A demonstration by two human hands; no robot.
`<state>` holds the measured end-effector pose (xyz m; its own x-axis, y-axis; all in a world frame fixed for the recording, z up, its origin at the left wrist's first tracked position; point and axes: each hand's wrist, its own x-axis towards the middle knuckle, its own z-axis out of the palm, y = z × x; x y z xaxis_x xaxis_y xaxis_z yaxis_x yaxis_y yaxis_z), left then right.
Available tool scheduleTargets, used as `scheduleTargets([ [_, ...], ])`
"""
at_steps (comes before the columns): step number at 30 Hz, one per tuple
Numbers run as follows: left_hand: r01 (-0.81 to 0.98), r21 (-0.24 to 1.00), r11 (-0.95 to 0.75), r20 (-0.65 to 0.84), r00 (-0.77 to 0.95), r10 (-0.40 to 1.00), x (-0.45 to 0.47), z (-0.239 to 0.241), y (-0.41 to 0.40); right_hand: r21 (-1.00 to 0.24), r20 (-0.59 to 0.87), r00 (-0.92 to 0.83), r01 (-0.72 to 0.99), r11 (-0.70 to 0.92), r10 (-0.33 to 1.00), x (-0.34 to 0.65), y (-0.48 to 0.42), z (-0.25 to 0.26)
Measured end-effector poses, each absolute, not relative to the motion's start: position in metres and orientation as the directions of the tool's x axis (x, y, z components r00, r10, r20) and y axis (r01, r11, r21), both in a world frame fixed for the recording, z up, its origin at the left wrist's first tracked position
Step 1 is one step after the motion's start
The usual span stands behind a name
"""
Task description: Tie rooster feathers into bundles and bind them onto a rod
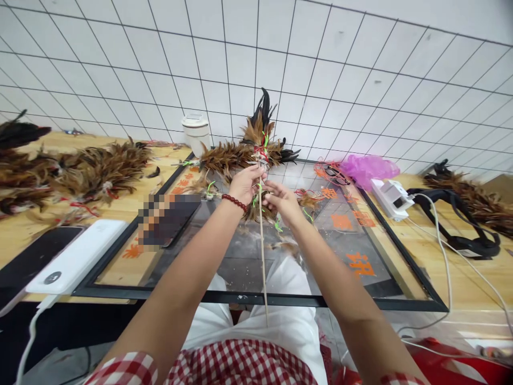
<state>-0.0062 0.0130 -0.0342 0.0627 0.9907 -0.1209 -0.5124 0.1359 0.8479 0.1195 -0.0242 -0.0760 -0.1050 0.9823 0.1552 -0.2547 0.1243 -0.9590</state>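
Observation:
A thin pale stick (262, 256) runs from my lap up to a bundle of brown and black feathers (256, 131), tied with red and bright green string (264, 141). My left hand (245, 184), with a dark red bead bracelet (234, 202) at its wrist, is closed round the stick just below the feathers. Something small and metallic shows at its fingertips, too unclear to name. Close to the stick's right side is my right hand (285, 202), its fingers bent and apart; no object shows clearly between them. Loose feathers and green strings lie beneath both hands.
A black-framed glass panel (256, 300) with orange characters lies under my arms. At left are feather bundles (100, 166), a white power bank (78, 256) and a dark phone (40, 256). A lidded cup (195, 131), pink plastic bag (371, 168), white adapter (393, 199) and black strap (460, 235) surround it.

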Motion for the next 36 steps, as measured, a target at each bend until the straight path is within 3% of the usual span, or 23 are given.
scheduleTargets([
  [4, -0.525, 0.837, 0.156, -0.141, 0.068, 0.988, -0.009, -0.045, 0.012, -0.974, 0.120, -0.230, -0.214, 0.070, 0.966, 0.113, -0.029, -0.078],
  [10, -0.671, 0.732, 0.120, -0.176, -0.017, 0.984, -0.042, -0.044, 0.014, -0.932, 0.147, 0.026, -0.332, 0.147, 0.989, 0.151, -0.016, -0.073],
  [14, -0.704, 0.665, 0.249, -0.160, 0.191, 0.968, -0.052, -0.037, 0.009, -0.978, 0.173, -0.047, -0.126, 0.166, 0.984, 0.163, -0.016, -0.069],
  [17, -0.654, 0.651, 0.386, -0.152, 0.386, 0.910, -0.041, -0.034, 0.000, -0.972, 0.234, 0.001, -0.015, 0.234, 0.972, 0.156, -0.020, -0.067],
  [21, -0.570, 0.625, 0.533, -0.141, 0.589, 0.796, -0.016, -0.033, -0.017, -0.956, 0.260, -0.006, -0.146, 0.256, 0.966, 0.144, -0.023, -0.065],
  [24, -0.505, 0.645, 0.574, -0.130, 0.668, 0.733, -0.002, -0.032, -0.027, -0.957, 0.180, -0.089, -0.246, 0.153, 0.980, 0.148, -0.020, -0.065],
  [27, -0.477, 0.737, 0.479, -0.133, 0.592, 0.795, 0.005, -0.033, -0.029, -0.968, 0.102, -0.086, -0.239, 0.079, 0.991, 0.159, -0.016, -0.066],
  [31, -0.446, 0.857, 0.259, -0.149, 0.266, 0.952, 0.003, -0.040, -0.020, -0.933, 0.152, 0.037, -0.324, 0.156, 0.988, 0.170, -0.011, -0.065],
  [36, -0.413, 0.863, 0.291, -0.210, 0.230, 0.950, -0.003, -0.046, -0.013, -0.910, 0.150, 0.165, -0.362, 0.201, 0.975, 0.171, -0.011, -0.061],
])
